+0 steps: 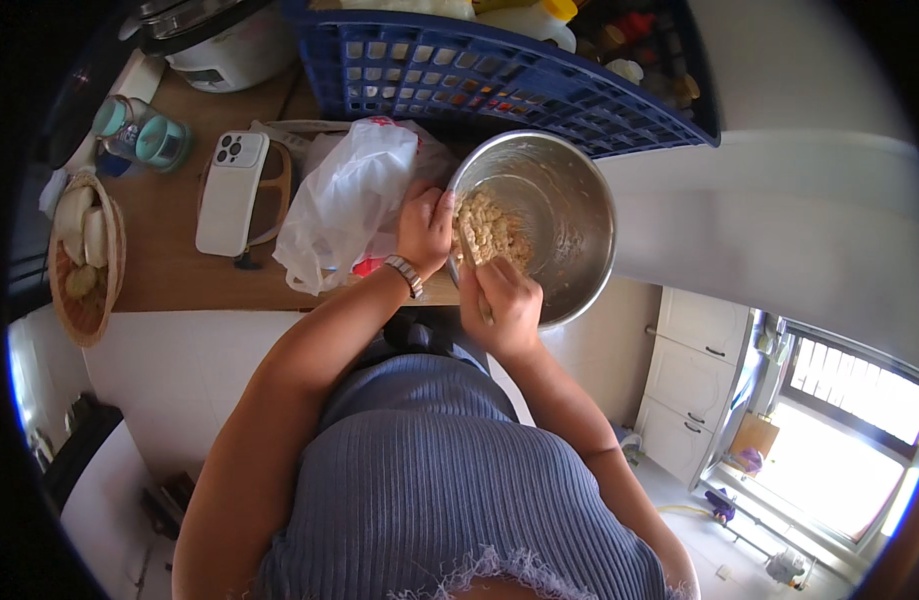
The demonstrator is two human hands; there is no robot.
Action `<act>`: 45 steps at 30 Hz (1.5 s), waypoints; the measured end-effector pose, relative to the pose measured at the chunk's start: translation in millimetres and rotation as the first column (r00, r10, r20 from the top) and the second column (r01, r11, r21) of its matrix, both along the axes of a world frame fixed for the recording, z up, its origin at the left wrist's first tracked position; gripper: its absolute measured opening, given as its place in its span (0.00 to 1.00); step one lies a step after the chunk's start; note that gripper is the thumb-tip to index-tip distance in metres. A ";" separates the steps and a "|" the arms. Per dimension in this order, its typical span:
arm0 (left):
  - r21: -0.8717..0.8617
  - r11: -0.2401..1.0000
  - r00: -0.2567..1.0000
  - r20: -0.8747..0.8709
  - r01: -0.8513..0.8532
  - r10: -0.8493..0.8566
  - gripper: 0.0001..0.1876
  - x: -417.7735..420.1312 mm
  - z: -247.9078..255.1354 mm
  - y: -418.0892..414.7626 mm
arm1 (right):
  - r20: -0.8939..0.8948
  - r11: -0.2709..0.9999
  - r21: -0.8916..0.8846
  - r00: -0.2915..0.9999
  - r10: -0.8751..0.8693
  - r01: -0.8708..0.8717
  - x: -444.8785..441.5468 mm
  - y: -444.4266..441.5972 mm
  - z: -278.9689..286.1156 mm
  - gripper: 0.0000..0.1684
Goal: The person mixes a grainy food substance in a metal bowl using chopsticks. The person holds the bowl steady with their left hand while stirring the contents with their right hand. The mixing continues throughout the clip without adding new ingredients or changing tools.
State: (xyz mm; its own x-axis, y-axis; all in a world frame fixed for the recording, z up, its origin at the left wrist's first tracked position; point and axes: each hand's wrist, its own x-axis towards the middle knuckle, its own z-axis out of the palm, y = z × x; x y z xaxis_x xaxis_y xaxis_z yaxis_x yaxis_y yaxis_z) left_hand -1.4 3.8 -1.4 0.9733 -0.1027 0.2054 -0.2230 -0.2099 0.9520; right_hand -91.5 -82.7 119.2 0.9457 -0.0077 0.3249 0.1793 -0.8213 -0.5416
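Observation:
A steel mixing bowl (572, 217) stands tilted toward me at the right end of the counter. Crumbly, pale dough (489, 229) is heaped along its left side, and floury residue clings to the inner wall. With the thumb over the rim, my left hand (427, 229) grips the bowl's left edge; a metal-banded watch (405, 274) is on that wrist. My right hand (504, 304) is closed around a wooden utensil (467, 244), perhaps chopsticks or a spoon handle, whose far end meets the dough. Its tip is hard to make out.
Left of the bowl lies a white plastic bag (347, 195), then a white phone (232, 195). Behind stands a blue plastic crate (459, 67) of bottles. Farther left are teal-lidded jars (162, 142), a woven basket (114, 262) and a rice cooker (219, 56). A wall (759, 195) borders the right.

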 end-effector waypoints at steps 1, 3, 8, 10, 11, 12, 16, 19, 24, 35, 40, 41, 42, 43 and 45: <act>-0.013 1.000 1.000 -0.013 0.001 -0.001 0.15 0.6 -0.7 -0.3 | -0.018 1.000 0.026 1.000 0.016 -0.016 -7.8 -3.9 5.4 0.13; -0.037 0.999 0.999 -0.041 0.005 -0.007 0.16 -0.5 -3.6 -0.8 | -0.101 0.995 0.104 0.995 0.013 -0.002 -22.7 -15.3 19.9 0.15; -0.003 1.000 0.997 -0.069 0.018 -0.018 0.16 0.4 -4.1 0.5 | -0.338 0.733 0.530 0.899 -0.278 0.426 -49.7 -60.0 39.7 0.13; -0.002 1.000 0.996 -0.093 0.016 -0.016 0.16 0.0 -7.0 -0.3 | -0.364 0.666 0.523 0.846 -0.390 0.532 -48.2 -76.6 56.7 0.18; 0.003 1.000 0.997 -0.076 0.015 -0.015 0.16 0.2 -6.9 0.6 | -0.351 0.622 0.557 0.834 -0.425 0.551 -46.3 -84.2 54.8 0.16; 0.005 1.000 0.998 -0.059 0.024 -0.024 0.16 0.4 -5.5 0.3 | -0.363 0.607 0.536 0.809 -0.462 0.587 -39.4 -83.8 54.3 0.14; 0.025 0.999 0.998 -0.058 0.034 -0.033 0.15 1.1 -4.9 -0.8 | -0.360 0.658 0.481 0.814 -0.455 0.580 -6.7 -68.9 22.5 0.09; 0.020 1.000 0.999 -0.045 0.019 -0.018 0.15 0.4 5.2 -3.1 | 0.042 0.932 0.180 0.944 -0.328 0.316 16.9 -55.4 -9.6 0.08; 0.019 1.000 1.000 -0.015 0.020 -0.020 0.16 2.9 2.0 -2.1 | 0.030 0.961 -0.004 0.960 -0.277 0.277 0.1 -38.6 -3.6 0.10; 0.113 0.993 0.999 -0.028 0.028 -0.025 0.16 -0.5 -1.2 2.0 | -0.255 0.726 0.388 0.823 -0.508 0.568 -36.4 -61.6 38.3 0.14; 0.141 0.989 0.998 -0.021 0.054 -0.051 0.16 1.1 -0.2 0.9 | 0.014 0.900 0.219 0.921 -0.389 0.376 13.3 -38.6 21.3 0.07; 0.152 0.987 0.998 -0.023 0.057 -0.054 0.16 -0.4 2.0 -1.4 | 0.023 0.904 0.205 0.922 -0.388 0.375 22.0 -30.1 14.3 0.09; 0.115 0.992 0.999 -0.020 0.050 -0.048 0.16 0.1 1.7 -0.7 | 0.012 0.932 0.114 0.937 -0.348 0.345 27.3 -21.2 6.8 0.09; 0.077 0.996 0.999 -0.016 0.045 -0.044 0.15 1.0 1.1 -0.5 | -0.002 0.950 0.023 0.951 -0.310 0.310 29.4 -15.0 2.3 0.10; 0.017 0.999 0.999 -0.018 0.042 -0.042 0.15 0.3 -1.8 0.5 | -0.027 0.975 0.003 0.974 -0.224 0.224 21.7 -2.4 1.6 0.10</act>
